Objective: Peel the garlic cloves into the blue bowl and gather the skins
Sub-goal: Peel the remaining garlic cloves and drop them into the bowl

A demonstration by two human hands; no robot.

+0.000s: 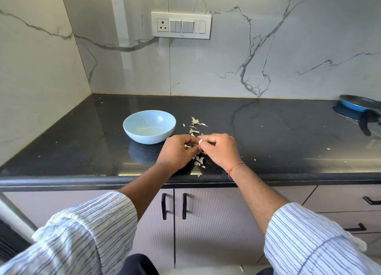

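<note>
A light blue bowl (pixel 149 126) stands on the black counter (pixel 268 134), and I cannot make out any cloves inside it. Just right of the bowl my left hand (pixel 177 150) and my right hand (pixel 219 149) meet above the counter. Both pinch a small white garlic clove (pixel 200 141) between their fingertips. Pale garlic skins (pixel 195 124) lie scattered behind the hands, and more skin flakes (pixel 199 161) lie under and in front of them.
A blue pan (pixel 358 105) with a dark handle sits at the far right of the counter. Marble walls close the back and the left side. The counter's front edge runs just below my wrists, with cabinet doors underneath.
</note>
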